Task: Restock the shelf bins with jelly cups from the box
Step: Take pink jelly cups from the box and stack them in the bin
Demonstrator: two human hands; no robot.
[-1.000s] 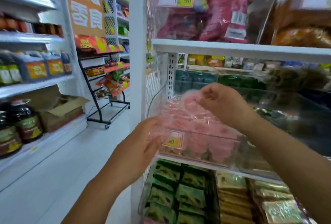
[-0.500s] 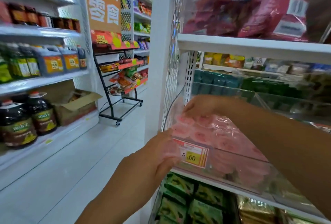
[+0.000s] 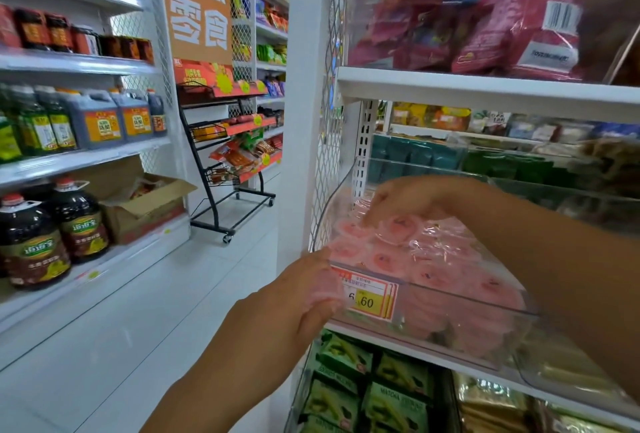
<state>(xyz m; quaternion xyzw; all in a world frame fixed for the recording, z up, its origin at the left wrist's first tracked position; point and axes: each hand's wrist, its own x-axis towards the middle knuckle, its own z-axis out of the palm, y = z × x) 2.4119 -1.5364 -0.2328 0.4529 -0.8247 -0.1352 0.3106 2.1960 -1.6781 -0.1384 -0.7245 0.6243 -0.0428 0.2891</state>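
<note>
Shelving of white metal [image 3: 485,93] fills the right side, with red snack bags [image 3: 519,23] above and green packets [image 3: 346,394] below. Across the aisle, a lower shelf carries dark oil bottles [image 3: 31,238] beside an open cardboard box [image 3: 145,204], and a black wire rack [image 3: 228,169] stands on the floor. On the middle shelf at the right sits a clear bin [image 3: 467,295], well filled with pink jelly cups [image 3: 398,259]. The left grip [image 3: 298,301] holds the bin's front left corner, fingers curled round it. The right grip [image 3: 412,198] reaches over the back left of the pile, fingertips down on the cups; whether it pinches 1 cannot be told. A price tag [image 3: 369,297] reading 6.60 is on the bin's front, just beside the left grip.
</note>
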